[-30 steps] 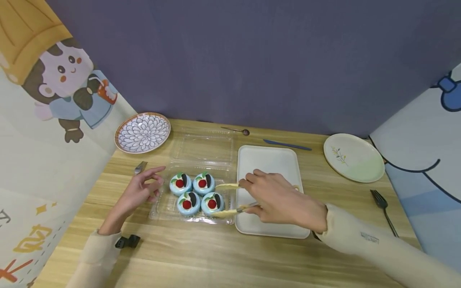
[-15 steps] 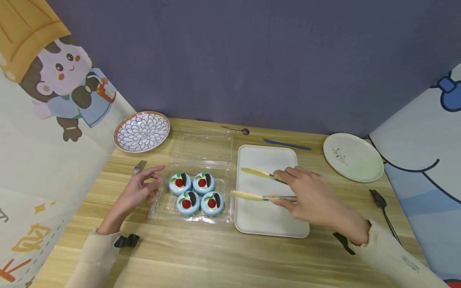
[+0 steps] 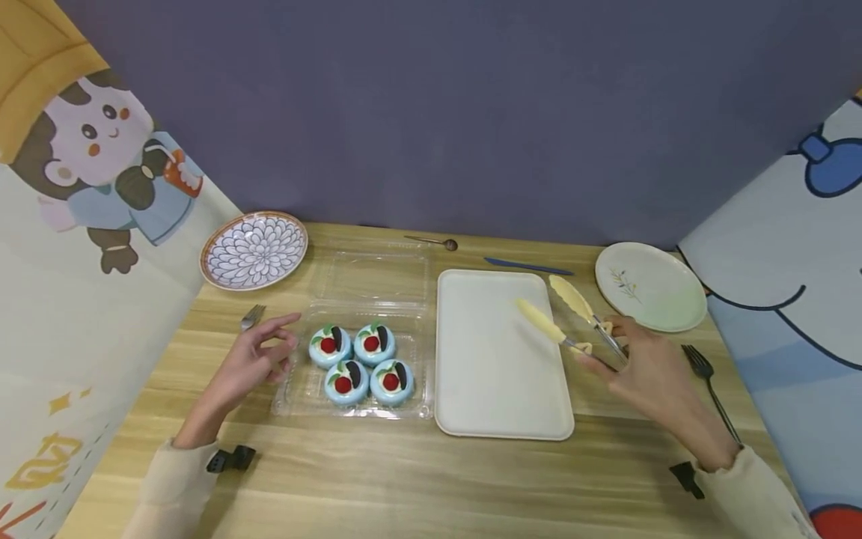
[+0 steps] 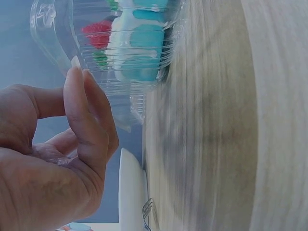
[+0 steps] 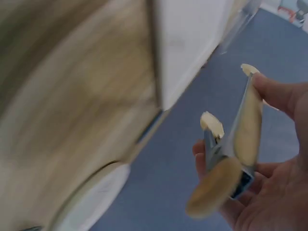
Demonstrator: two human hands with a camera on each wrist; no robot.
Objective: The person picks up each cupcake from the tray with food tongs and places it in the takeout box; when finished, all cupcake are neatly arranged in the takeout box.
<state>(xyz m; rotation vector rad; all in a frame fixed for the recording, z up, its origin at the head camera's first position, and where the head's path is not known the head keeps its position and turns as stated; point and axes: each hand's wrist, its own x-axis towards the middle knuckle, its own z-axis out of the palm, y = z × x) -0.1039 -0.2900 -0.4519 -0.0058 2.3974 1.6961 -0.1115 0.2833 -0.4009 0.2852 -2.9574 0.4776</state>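
My right hand [image 3: 649, 370] holds a pair of metal tongs with pale yellow tips [image 3: 542, 320], raised over the right edge of a white rectangular tray [image 3: 498, 367]. The arms of the tongs are spread, with nothing between them. In the right wrist view, the thumb and fingers wrap the tongs [image 5: 248, 127]. My left hand [image 3: 252, 363] is at the left side of a clear plastic box [image 3: 296, 393], fingers loosely bent and fingertips near its wall; contact is unclear. Several light blue cakes [image 3: 330, 345], topped with red berries, green leaves and dark cookies, sit inside. The box's lid [image 3: 377, 273] lies folded back.
A petal-patterned plate [image 3: 254, 251] stands back left, with a small fork [image 3: 252, 317] in front. A spoon [image 3: 434, 241] and a blue knife [image 3: 528, 266] lie along the back. On the right are a pale plate [image 3: 649, 288] and a dark fork [image 3: 707, 378].
My right hand has drawn the tongs away from the cakes, rightward across the tray to its right edge. The left hand and the cakes have stayed put.
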